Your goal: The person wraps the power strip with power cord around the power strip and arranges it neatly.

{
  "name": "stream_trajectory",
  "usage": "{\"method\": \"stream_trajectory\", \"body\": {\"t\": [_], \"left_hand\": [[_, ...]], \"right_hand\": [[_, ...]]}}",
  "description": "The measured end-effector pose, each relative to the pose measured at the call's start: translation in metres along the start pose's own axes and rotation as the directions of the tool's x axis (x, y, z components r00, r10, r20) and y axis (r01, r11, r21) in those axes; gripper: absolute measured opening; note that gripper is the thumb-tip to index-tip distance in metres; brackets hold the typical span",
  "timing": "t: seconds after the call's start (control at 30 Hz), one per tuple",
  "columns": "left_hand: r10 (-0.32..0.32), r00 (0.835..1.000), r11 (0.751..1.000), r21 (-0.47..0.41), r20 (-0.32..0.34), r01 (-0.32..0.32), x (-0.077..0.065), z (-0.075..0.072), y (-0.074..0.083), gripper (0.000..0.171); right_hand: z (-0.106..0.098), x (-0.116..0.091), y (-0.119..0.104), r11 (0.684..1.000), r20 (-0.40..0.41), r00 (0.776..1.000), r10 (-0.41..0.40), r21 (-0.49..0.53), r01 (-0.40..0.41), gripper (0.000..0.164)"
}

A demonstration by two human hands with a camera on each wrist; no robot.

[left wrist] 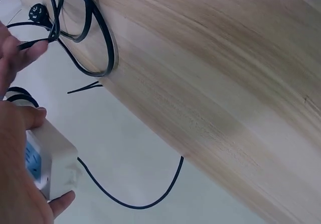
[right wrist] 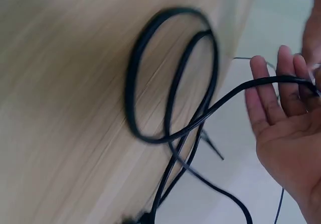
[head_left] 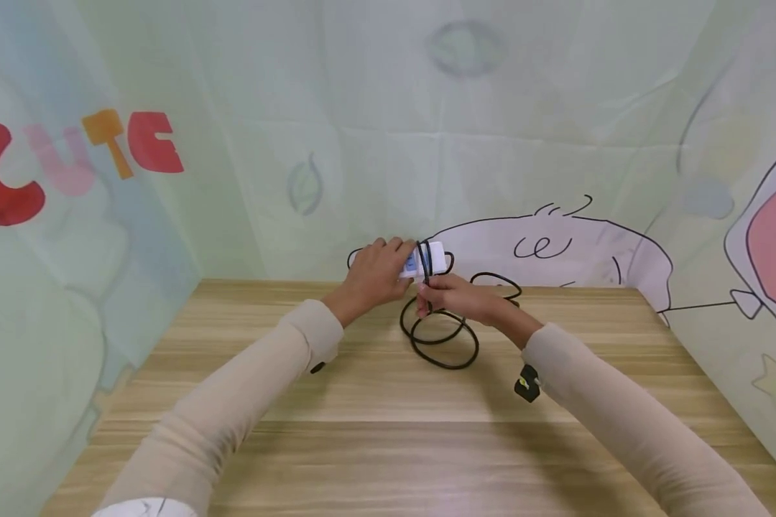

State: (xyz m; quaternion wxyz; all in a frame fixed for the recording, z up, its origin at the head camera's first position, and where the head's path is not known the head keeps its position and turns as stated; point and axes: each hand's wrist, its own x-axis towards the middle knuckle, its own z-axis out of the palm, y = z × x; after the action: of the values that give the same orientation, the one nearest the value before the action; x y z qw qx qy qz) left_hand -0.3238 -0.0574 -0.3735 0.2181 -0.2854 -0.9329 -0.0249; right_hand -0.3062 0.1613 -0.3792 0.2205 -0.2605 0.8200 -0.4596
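A white power strip (head_left: 435, 260) with blue socket faces is held by my left hand (head_left: 378, 271) near the back of the table. Black cord (head_left: 425, 251) wraps across the strip. My right hand (head_left: 455, 298) grips that cord just below and to the right of the strip. From the right wrist, the cord (right wrist: 256, 82) runs over the extended fingers (right wrist: 263, 81) of that hand, while its thumb side is cut off at the frame's edge. More cord hangs in loose loops over the wooden table, with a black plug (left wrist: 38, 13) showing in the left wrist view.
The wooden table (head_left: 375, 431) ends at a pale printed cloth backdrop (head_left: 362, 179) just behind the hands. Cloth also stands along both sides. A small black block (head_left: 527, 384) sits beneath the right cuff.
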Motion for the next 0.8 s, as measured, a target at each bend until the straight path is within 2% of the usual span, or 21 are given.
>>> {"method": "stream_trajectory", "body": {"t": [0.1, 0.17, 0.23, 0.33, 0.4, 0.47, 0.67, 0.8], "left_hand": [[0.01, 1.0, 1.0, -0.011, 0.008, -0.01, 0.0, -0.001, -0.001, 0.056], [0.019, 1.0, 1.0, -0.008, 0.006, -0.019, 0.001, 0.0, -0.002, 0.056], [0.025, 1.0, 1.0, -0.01, 0.003, -0.025, 0.001, 0.0, -0.003, 0.057], [0.031, 1.0, 0.999, -0.019, 0.002, -0.031, 0.001, 0.001, -0.005, 0.058], [0.034, 0.999, 0.999, -0.032, 0.005, -0.034, 0.0, 0.0, -0.006, 0.059], [0.045, 0.999, 0.998, -0.035, 0.014, -0.045, 0.0, 0.0, -0.007, 0.061], [0.086, 0.996, 0.996, -0.041, 0.013, -0.085, -0.002, 0.001, -0.006, 0.061], [0.085, 0.996, 0.995, -0.043, 0.0, -0.085, -0.004, 0.001, -0.006, 0.06]], "right_hand": [[-0.002, 0.001, 0.011, 0.98, 0.042, 0.999, -0.033, -0.197, 0.04, 0.043], [-0.006, 0.005, 0.02, 0.936, 0.076, 0.995, -0.057, -0.341, 0.08, 0.044], [-0.015, 0.017, 0.052, 0.891, 0.12, 0.985, -0.122, -0.424, 0.163, 0.051], [-0.02, 0.022, 0.061, 0.831, 0.146, 0.98, -0.138, -0.52, 0.195, 0.049], [-0.021, 0.024, 0.061, 0.819, 0.139, 0.982, -0.125, -0.544, 0.181, 0.045], [-0.017, 0.016, 0.036, 0.81, 0.108, 0.993, -0.052, -0.577, 0.106, 0.034], [-0.017, 0.017, 0.032, 0.792, 0.027, 0.999, 0.02, -0.61, 0.001, 0.025], [-0.02, 0.018, 0.034, 0.803, -0.001, 0.999, 0.054, -0.594, -0.044, 0.026]]}}
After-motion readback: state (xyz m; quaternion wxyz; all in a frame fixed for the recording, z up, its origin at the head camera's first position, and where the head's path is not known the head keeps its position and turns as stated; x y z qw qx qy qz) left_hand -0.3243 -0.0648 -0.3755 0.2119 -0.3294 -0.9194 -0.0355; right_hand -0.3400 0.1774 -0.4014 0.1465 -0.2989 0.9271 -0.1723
